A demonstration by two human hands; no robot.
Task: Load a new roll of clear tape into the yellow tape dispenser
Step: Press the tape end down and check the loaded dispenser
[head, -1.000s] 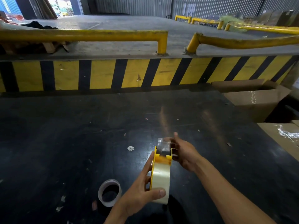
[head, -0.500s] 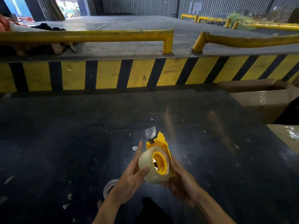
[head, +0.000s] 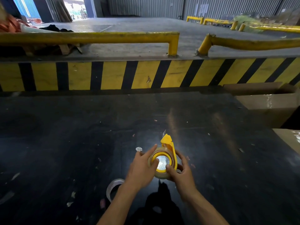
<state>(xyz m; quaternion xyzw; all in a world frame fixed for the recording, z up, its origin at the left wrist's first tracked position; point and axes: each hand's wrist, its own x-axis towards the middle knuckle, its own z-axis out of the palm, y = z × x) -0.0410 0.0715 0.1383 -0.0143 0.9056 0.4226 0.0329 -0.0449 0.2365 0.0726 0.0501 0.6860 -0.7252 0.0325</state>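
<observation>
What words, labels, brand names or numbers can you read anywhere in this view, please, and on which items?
None can be read.
Yellow tape dispenser: no print shows.
Clear tape roll: no print shows.
Cardboard box: no print shows.
Pale sheets on the far wall: too small and blurred to read.

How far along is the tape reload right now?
Done: the clear tape roll already sits on the hub of the yellow tape dispenser, and the empty core lies aside on the black surface. In hand: the left hand and right hand grip roll and dispenser together. Left: whether the tape end is threaded to the cutter cannot be told.
</observation>
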